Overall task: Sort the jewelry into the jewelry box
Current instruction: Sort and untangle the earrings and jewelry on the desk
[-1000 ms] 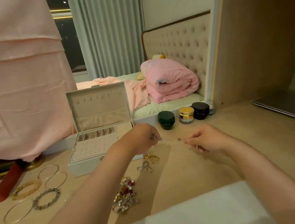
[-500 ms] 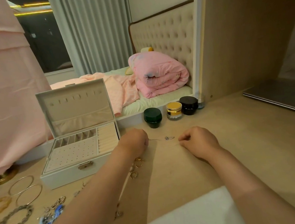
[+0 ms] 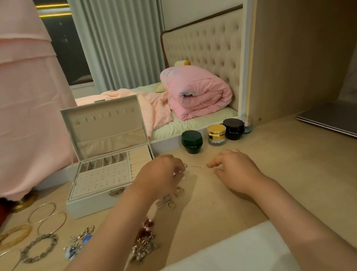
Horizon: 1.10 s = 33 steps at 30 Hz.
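Observation:
A white jewelry box [image 3: 91, 200] stands open on the tabletop, lid upright, its cream trays bare. Just right of it, my left hand [image 3: 160, 177] and my right hand [image 3: 234, 169] each pinch one end of a thin silver chain [image 3: 195, 167] stretched between them, low over the table. Small rings [image 3: 169, 202] lie under my left wrist. A heap of red and silver jewelry [image 3: 144, 244] sits beside my left forearm. Bangles [image 3: 46, 217], a beaded bracelet [image 3: 39, 248] and blue charms [image 3: 78, 242] lie left of the box.
Three small jars, green [image 3: 192, 141], yellow-lidded [image 3: 217, 134] and black [image 3: 233, 128], stand at the back edge in front of a mirror. A closed laptop [image 3: 345, 123] lies at the far right. White paper [image 3: 221, 262] covers the near edge. Pink fabric [image 3: 14, 109] hangs at left.
The two hands have lowered toward the table and moved closer together, still holding the chain. The view has shifted, so the box and bangles appear further right in frame.

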Each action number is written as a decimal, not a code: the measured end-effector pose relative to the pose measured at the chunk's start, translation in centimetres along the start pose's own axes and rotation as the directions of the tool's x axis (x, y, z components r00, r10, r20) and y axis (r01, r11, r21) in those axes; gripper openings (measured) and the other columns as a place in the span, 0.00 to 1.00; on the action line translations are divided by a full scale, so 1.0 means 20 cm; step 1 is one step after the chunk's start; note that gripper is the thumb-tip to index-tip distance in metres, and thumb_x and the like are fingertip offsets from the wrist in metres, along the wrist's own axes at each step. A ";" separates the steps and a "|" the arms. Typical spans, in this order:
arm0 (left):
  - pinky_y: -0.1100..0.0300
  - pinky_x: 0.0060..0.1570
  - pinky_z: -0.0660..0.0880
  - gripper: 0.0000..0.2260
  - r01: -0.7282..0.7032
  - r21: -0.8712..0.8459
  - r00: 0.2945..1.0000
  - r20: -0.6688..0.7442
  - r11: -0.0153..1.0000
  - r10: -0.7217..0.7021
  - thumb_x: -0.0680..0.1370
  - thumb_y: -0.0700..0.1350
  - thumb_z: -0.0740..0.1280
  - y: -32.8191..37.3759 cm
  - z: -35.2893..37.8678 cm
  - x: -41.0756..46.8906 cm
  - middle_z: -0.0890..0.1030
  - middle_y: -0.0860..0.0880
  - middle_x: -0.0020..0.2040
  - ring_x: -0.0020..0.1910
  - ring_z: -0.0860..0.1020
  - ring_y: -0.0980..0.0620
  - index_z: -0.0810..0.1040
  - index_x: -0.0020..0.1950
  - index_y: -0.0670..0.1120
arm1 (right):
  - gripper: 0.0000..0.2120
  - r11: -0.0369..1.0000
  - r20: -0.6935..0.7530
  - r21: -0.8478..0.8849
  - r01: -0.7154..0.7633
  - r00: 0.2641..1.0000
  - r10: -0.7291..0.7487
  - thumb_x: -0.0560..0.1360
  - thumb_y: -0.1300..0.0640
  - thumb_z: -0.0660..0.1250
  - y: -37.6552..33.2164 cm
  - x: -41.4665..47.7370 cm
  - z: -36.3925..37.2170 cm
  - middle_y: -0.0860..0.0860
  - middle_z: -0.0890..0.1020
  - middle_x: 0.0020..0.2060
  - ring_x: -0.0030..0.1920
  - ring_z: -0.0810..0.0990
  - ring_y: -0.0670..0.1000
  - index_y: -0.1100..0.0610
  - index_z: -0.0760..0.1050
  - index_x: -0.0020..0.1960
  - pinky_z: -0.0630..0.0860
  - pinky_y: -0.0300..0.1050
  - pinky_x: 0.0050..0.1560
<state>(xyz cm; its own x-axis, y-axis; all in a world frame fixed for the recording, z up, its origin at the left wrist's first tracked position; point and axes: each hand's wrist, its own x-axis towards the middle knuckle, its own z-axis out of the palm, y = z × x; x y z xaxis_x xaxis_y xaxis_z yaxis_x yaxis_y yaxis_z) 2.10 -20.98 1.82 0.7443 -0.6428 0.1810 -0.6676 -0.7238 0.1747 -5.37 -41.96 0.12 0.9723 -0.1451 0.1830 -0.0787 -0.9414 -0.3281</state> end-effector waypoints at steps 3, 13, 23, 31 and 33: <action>0.63 0.44 0.72 0.08 0.027 -0.066 0.999 -0.044 0.997 -0.030 0.80 0.50 0.65 -0.06 -0.10 -0.19 0.79 0.58 0.49 0.43 0.75 0.59 0.81 0.57 0.55 | 0.12 0.984 0.036 0.168 0.058 0.997 -0.065 0.80 0.56 0.66 -0.22 -0.05 -0.05 0.43 0.82 0.56 0.53 0.79 0.44 0.45 0.82 0.60 0.77 0.44 0.56; 0.66 0.46 0.72 0.06 0.266 -0.112 0.963 -0.009 0.957 -0.269 0.79 0.50 0.67 -0.41 -0.09 -0.71 0.78 0.61 0.47 0.45 0.76 0.61 0.82 0.52 0.58 | 0.08 0.909 0.302 0.201 0.366 0.859 -0.413 0.78 0.55 0.70 -0.84 -0.08 0.15 0.41 0.85 0.49 0.47 0.81 0.42 0.45 0.85 0.52 0.80 0.44 0.51; 0.63 0.47 0.74 0.08 0.317 -0.197 0.947 0.011 0.928 -0.321 0.76 0.46 0.70 -0.53 -0.03 -0.85 0.76 0.59 0.44 0.43 0.74 0.61 0.84 0.50 0.58 | 0.08 0.853 0.428 -0.016 0.522 0.774 -0.466 0.73 0.52 0.74 -1.03 0.03 0.36 0.41 0.86 0.47 0.47 0.81 0.45 0.43 0.86 0.51 0.76 0.44 0.48; 0.59 0.49 0.72 0.07 0.316 -0.221 0.942 -0.046 0.923 -0.333 0.77 0.54 0.68 -0.52 -0.02 -0.85 0.76 0.59 0.43 0.48 0.75 0.56 0.83 0.51 0.57 | 0.04 0.829 0.418 -0.073 0.555 0.771 -0.480 0.76 0.54 0.69 -1.02 0.06 0.40 0.45 0.81 0.42 0.43 0.79 0.49 0.48 0.82 0.44 0.78 0.50 0.46; 0.61 0.47 0.74 0.06 0.346 -0.324 0.926 -0.031 0.880 -0.376 0.77 0.53 0.69 -0.52 -0.02 -0.85 0.79 0.58 0.44 0.46 0.77 0.58 0.83 0.51 0.56 | 0.05 0.850 0.384 -0.018 0.526 0.789 -0.480 0.78 0.53 0.67 -1.01 0.06 0.38 0.44 0.81 0.43 0.44 0.79 0.47 0.47 0.81 0.45 0.79 0.52 0.50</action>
<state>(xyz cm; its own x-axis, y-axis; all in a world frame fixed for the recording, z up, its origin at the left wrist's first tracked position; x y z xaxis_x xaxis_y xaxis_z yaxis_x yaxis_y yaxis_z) -3.60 -2.51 -2.68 0.9396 -0.3159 0.1316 -0.3359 -0.7786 0.5300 -1.03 -20.82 0.00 0.8894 0.4540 -0.0544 0.4403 -0.8824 -0.1659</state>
